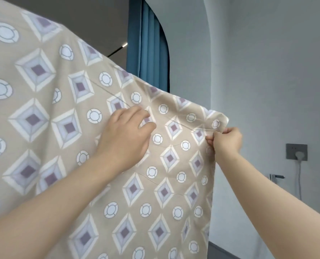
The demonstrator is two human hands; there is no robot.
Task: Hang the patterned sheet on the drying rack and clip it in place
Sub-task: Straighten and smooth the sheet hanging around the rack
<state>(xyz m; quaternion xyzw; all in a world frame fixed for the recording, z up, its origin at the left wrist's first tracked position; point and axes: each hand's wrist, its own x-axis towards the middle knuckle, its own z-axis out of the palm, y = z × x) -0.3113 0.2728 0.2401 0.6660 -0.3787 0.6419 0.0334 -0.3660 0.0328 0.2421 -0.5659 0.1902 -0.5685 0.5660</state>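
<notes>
A beige patterned sheet [65, 128] with white circles and purple-centred diamonds hangs in front of me and fills the left and centre of the head view. Its top edge slopes down from upper left to right. My left hand [125, 135] lies on the cloth below that edge, fingers loosely bent against the fabric. My right hand [225, 142] pinches the sheet's right edge just under its top right corner. The drying rack is hidden behind the sheet, and no clip is in view.
A blue curtain [148, 45] hangs behind the sheet at top centre. A grey wall [267, 71] fills the right side, with a wall socket [296, 151], a plugged-in white cable and a metal door handle [276, 177] low on it.
</notes>
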